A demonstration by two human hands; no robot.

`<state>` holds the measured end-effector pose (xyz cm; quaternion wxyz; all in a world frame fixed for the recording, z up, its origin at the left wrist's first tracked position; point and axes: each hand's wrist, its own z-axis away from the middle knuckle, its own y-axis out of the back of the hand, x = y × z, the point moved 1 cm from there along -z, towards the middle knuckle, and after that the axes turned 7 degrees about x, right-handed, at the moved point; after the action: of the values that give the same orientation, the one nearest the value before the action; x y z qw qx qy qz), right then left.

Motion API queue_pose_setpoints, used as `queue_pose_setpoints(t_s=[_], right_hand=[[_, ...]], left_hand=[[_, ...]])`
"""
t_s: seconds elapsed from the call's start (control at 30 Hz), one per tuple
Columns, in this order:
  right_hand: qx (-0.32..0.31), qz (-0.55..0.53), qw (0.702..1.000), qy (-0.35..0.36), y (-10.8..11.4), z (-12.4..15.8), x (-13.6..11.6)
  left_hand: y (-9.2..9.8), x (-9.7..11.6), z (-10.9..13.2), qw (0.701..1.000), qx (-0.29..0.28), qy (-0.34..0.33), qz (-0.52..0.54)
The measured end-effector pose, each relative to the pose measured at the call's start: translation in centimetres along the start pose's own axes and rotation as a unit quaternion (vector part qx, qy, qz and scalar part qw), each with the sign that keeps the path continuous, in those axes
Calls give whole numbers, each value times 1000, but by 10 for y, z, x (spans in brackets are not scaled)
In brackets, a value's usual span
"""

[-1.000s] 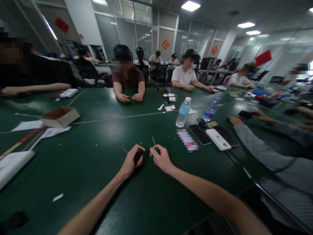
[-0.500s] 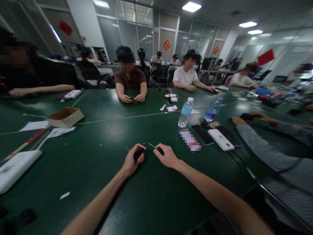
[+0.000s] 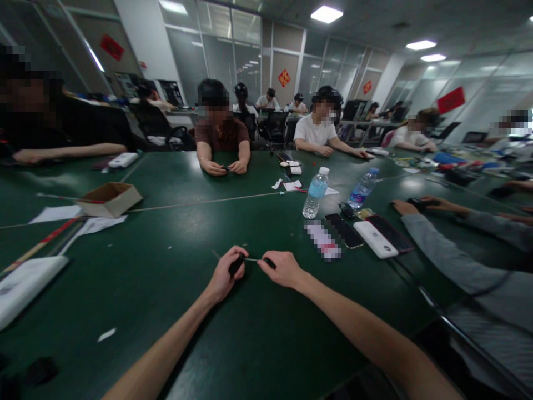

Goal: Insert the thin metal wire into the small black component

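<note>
Left hand [image 3: 222, 276] curls closed around a small black piece [image 3: 236, 265]; right hand [image 3: 283, 269] pinches a thin, pale, black-handled pin [image 3: 252, 259] reaching that piece, above a dark green table [image 3: 166, 311].

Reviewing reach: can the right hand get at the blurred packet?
Probably yes: the right hand is near the blurred packet, nothing between them, though it pinches a small black piece.
</note>
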<state>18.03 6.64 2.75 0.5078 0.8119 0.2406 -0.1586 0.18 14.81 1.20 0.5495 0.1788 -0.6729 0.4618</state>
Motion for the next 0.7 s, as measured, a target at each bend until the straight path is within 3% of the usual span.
queue_pose_setpoints(t_s=[0.7], right_hand=[[34, -29, 999, -26, -1, -1, 4]], left_hand=[[0, 0, -1, 1000, 14, -9, -20]])
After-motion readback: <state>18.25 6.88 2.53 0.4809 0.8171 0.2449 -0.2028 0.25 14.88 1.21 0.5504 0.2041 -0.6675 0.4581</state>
